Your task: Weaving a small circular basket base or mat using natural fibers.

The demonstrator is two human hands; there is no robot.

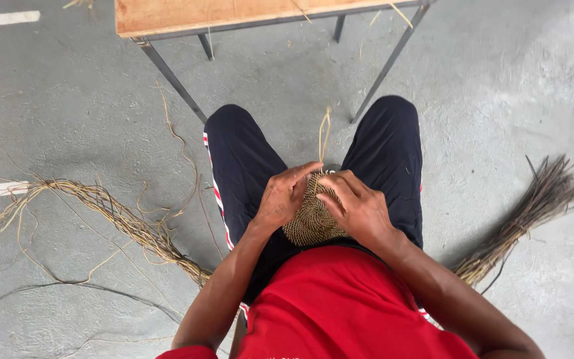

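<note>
A small round woven disc [310,219] of tan fibre rests on my lap between my knees. My left hand [284,196] grips its left edge, fingers curled over the top rim. My right hand [357,206] holds its right side, fingers pressed on the weave. A thin loose strand [325,133] sticks up from the far edge of the disc. I sit in dark trousers [247,159] and a red shirt [340,306].
A bundle of pale fibre strands [111,213] trails across the grey concrete floor at the left. A bundle of dark stiff sticks [526,216] lies at the right. A wooden table [234,13] on metal legs stands just ahead of my knees.
</note>
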